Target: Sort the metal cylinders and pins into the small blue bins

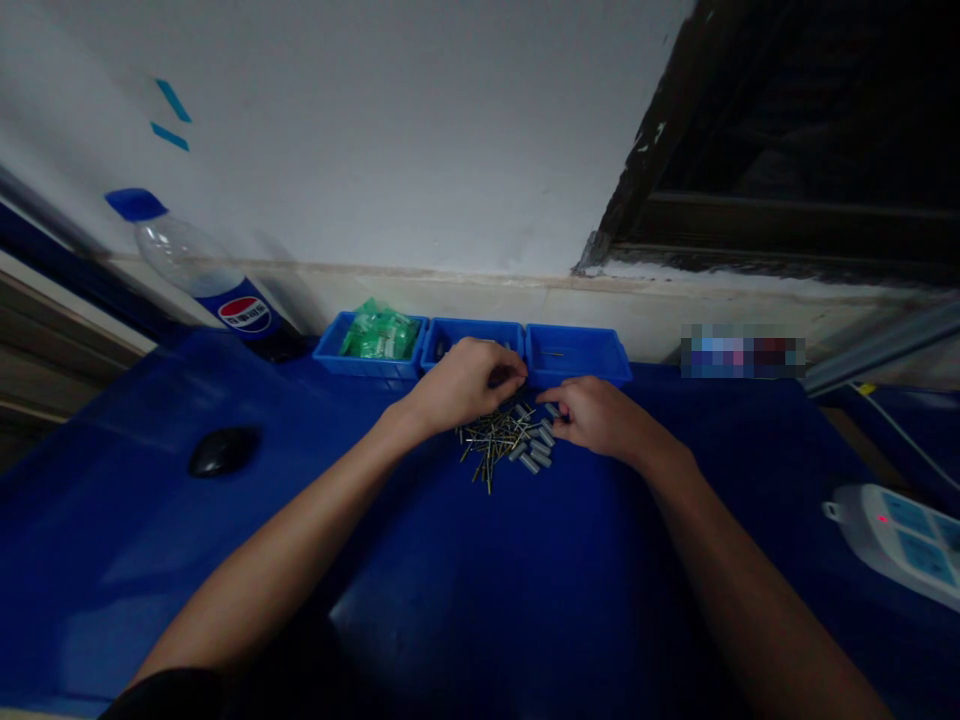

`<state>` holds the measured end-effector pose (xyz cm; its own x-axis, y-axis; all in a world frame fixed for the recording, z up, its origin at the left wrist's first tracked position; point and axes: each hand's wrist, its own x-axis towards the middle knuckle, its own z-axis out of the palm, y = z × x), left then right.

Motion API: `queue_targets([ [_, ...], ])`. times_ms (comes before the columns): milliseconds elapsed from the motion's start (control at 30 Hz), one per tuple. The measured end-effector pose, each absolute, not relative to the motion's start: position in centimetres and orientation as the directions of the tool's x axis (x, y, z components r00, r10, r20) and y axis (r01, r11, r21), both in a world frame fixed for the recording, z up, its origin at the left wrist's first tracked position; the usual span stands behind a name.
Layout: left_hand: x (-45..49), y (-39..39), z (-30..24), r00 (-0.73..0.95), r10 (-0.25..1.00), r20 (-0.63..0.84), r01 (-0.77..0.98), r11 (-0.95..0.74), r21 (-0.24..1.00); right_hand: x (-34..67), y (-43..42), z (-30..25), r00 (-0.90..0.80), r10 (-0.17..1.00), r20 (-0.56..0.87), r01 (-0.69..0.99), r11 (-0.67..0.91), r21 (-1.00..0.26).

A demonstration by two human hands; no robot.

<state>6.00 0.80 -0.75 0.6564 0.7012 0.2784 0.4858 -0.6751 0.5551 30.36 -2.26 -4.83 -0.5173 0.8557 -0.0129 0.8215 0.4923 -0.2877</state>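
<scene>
My left hand (pixel 476 383) is closed, thumb and fingertips pinched together above the far side of a pile of thin metal pins (pixel 491 440). What sits in that pinch, if anything, is too small to make out. To the right, my right hand (pixel 596 415) has its forefinger and thumb around a small grey cylinder (pixel 553 409) at the pile's edge. Several more grey cylinders (pixel 538 447) lie beside the pins, just left of this hand. The pins are silvery and brass-coloured, heaped in a tangle on the blue tabletop (pixel 480 580).
Behind the pile, three blue bins stand along the wall: the left bin (pixel 330 350) holds a green plastic bag (pixel 381 332), the middle bin (pixel 476 328) is partly hidden, the right bin (pixel 581 365) has a thin pin. A Pepsi bottle (pixel 202 270), black mouse (pixel 223 452) and white power strip (pixel 892 540) flank them.
</scene>
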Motion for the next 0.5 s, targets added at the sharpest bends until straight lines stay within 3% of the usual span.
queue_targets([
  [100, 6.0, 0.8, -0.8, 0.659, 0.7, 0.276, 0.484, -0.675, 0.557, 31.0, -2.2, -4.2, -0.497, 0.866, -0.048, 0.809, 0.443, -0.386],
  [167, 6.0, 0.8, -0.8, 0.656, 0.703, 0.277, 0.473, -0.668, 0.575, 31.3, -2.3, -3.7, -0.473, 0.88, -0.023, 0.755, 0.392, -0.525],
  [333, 6.2, 0.5, -0.6, 0.619, 0.746, 0.246, 0.367, -0.552, 0.749, 30.6, -2.6, -2.1, -0.357, 0.934, -0.001, 0.469, 0.178, -0.865],
  [500, 6.6, 0.3, -0.2, 0.602, 0.771, 0.205, 0.194, -0.39, 0.9, 29.5, -2.8, -1.9, -0.264, 0.962, 0.076, 0.327, 0.163, -0.931],
])
